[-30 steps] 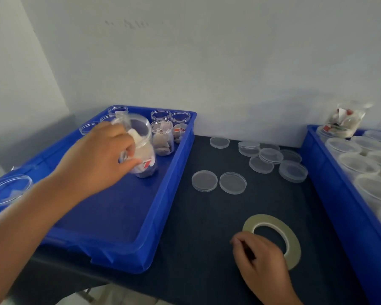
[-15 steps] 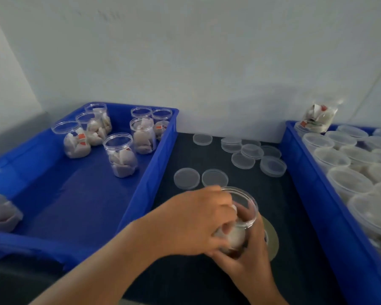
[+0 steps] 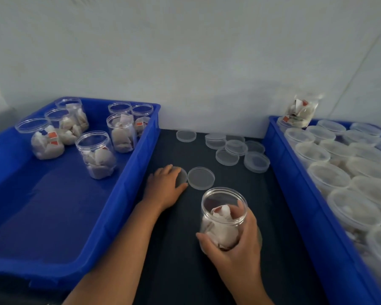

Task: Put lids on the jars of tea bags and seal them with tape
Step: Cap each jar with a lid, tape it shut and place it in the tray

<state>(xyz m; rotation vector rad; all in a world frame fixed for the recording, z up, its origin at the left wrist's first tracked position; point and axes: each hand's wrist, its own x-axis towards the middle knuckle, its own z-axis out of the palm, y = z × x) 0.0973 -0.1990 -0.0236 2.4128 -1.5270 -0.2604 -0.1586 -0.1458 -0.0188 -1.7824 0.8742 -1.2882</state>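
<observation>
Clear plastic jar of tea bags (image 3: 223,216), uncapped, is now out of the left blue plastic tray (image 3: 141,164) and held over the near middle of the dark desk mat (image 3: 174,249). The right hand (image 3: 235,245) alone wraps it, fingers and thumb curled round the wall. The left hand (image 3: 165,186) has released the jar and reached a round translucent plastic lid (image 3: 182,176) beside the tray's rim, fingers over its far edge, thumb at its near edge. Capping appears next; taping follows. The tape is not visible. A second flat lid (image 3: 201,178) lies just beside the gripped one. Open mat separates lid and jar; the right blue plastic tray (image 3: 279,164) stands clear.
</observation>
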